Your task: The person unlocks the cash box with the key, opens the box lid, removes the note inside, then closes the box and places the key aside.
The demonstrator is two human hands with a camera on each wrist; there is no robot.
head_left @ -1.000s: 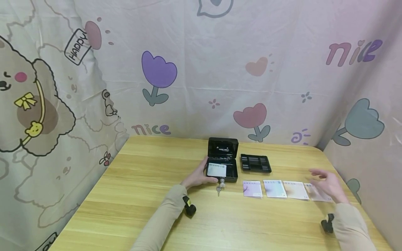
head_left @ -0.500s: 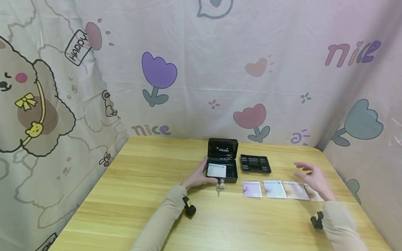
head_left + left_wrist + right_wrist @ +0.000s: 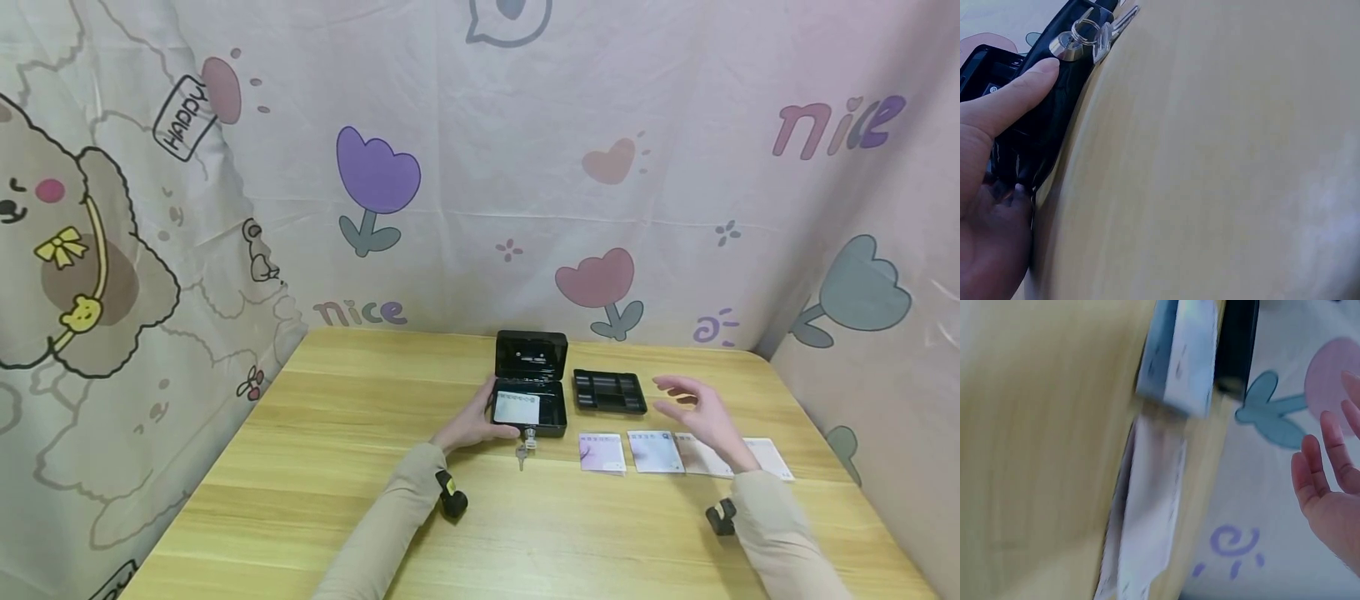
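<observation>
A black cash box [image 3: 553,428] stands with its lid raised, and a pale banknote [image 3: 517,408] lies inside on the left. My left hand [image 3: 474,421] grips the box at its front left corner, thumb along the front wall beside the lock [image 3: 1067,47]. From that lock hang keys [image 3: 522,454] on a ring. My right hand [image 3: 701,412] is in the air, fingers spread and holding nothing, over the back of a row of folded banknotes: purple [image 3: 602,452], blue [image 3: 655,452], brownish [image 3: 697,460] and pale pink at the far right [image 3: 771,458]. Hand and forearm partly cover the right-hand notes.
Right of the box lies a black compartment tray [image 3: 610,408], close to the right fingertips. The wooden table [image 3: 360,392] meets a printed cloth [image 3: 450,167] at its back and sides. Each wrist wears a small black camera [image 3: 453,500].
My right hand has moved left from above the far right notes toward the compartment tray, uncovering the pale pink notes. The left hand and the cash box have stayed in place.
</observation>
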